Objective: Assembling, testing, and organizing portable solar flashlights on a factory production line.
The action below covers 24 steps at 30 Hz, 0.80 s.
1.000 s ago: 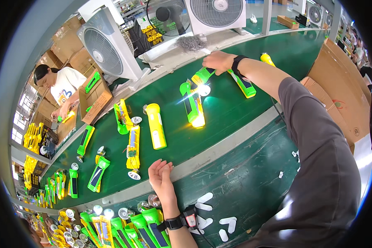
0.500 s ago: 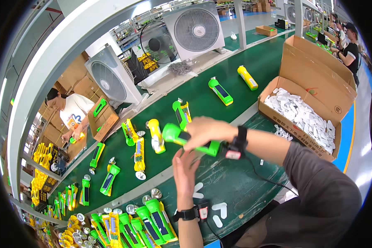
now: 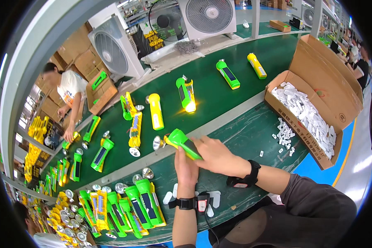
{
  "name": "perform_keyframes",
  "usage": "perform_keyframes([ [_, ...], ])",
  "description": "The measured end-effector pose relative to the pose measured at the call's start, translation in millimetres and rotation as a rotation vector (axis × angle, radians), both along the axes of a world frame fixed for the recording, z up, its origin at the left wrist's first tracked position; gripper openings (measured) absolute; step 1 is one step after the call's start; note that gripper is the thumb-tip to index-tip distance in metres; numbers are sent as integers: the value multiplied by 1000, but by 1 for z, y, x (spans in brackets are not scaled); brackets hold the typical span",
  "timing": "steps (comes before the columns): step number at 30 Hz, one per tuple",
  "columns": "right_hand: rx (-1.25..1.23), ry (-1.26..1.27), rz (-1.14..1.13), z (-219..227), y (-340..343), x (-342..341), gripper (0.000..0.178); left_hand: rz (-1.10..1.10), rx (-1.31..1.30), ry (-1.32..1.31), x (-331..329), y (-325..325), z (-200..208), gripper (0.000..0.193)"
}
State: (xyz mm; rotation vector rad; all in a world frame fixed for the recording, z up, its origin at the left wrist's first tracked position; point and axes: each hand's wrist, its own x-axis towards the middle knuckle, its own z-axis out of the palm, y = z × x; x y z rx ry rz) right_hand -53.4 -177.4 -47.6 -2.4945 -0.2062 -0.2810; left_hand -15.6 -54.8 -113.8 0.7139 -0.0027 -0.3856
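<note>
A green and yellow flashlight (image 3: 178, 138) is between my two hands above the front bench, tilted, its silver reflector head (image 3: 156, 143) sticking out to the left. My left hand (image 3: 187, 168) is wrapped round it from below. From the right, my right hand (image 3: 215, 155) grips its tail end, fingers bent over the casing. Beyond my hands on the green belt lie a half-open flashlight (image 3: 187, 94) with a glowing yellow light, and a closed yellow one (image 3: 156, 111). White oblong plastic pieces (image 3: 214, 198) lie beside my left wrist.
Several green and yellow flashlights (image 3: 146, 202) lie in a row at the lower left, beside a heap of yellow parts with reflectors (image 3: 66, 221). A cardboard box (image 3: 306, 136) of white pieces stands at the right. A co-worker (image 3: 72, 89) works across the belt at the left.
The flashlight has turned in my hands, and its reflector now shows at the left. My right hand has drawn nearer to me; my left has closed on the casing. The view has shifted slightly.
</note>
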Motion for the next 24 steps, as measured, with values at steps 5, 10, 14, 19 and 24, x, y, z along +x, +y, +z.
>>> perform_keyframes([
  [5, -10, 33, -35, 28, -20, 3, 33, 34, 40, 2, 0, -4, 4, 39],
  [10, 532, 145, 141, 2, -36, 21, 34, 10, -107, -7, 0, -1, 5, 48],
  [14, 915, 235, 201, -12, -37, 20, 42, 32, -107, -28, -1, -5, 4, 48],
  [19, 955, 297, 188, -20, -30, 14, 43, 61, -45, -58, 0, -2, -4, 47],
  [24, 1002, 276, 163, -20, -22, 14, 45, 82, -33, -86, 1, -1, -3, 47],
])
